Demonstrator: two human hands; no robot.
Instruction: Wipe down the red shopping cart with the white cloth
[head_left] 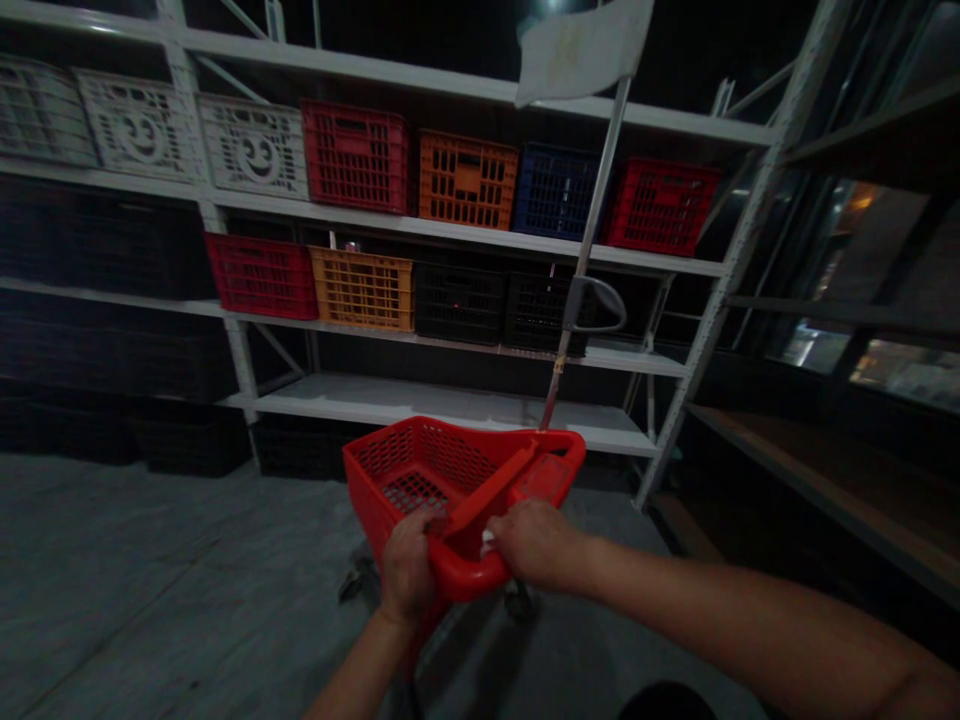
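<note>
We have both bare hands on the red cart [366, 495], which stands on the grey floor [150, 590] right before us, near a white shelving rack [442, 395]. Our left hand [409, 565] is closed over the cart's near left rim, fingers bent inward over the edge. Our right hand [536, 540] lies across the cart's near right part with its fingers curled, a small white bit [488, 539] showing beside them; how tightly this hand is closed, and whether on the rim or the white bit, we cannot tell. From the cart's far right corner rises a slanting pole [606, 170], carrying a dark grey loop handle [576, 302] partway up and a pale flag [585, 50] on top. On the rack's upper level we see white crates [255, 150], then red, orange, blue and again red ones; below them sit a red crate [262, 277], a yellow crate [364, 290] and black crates [459, 302]. Brown shelf boards [832, 480] run along our right.
</note>
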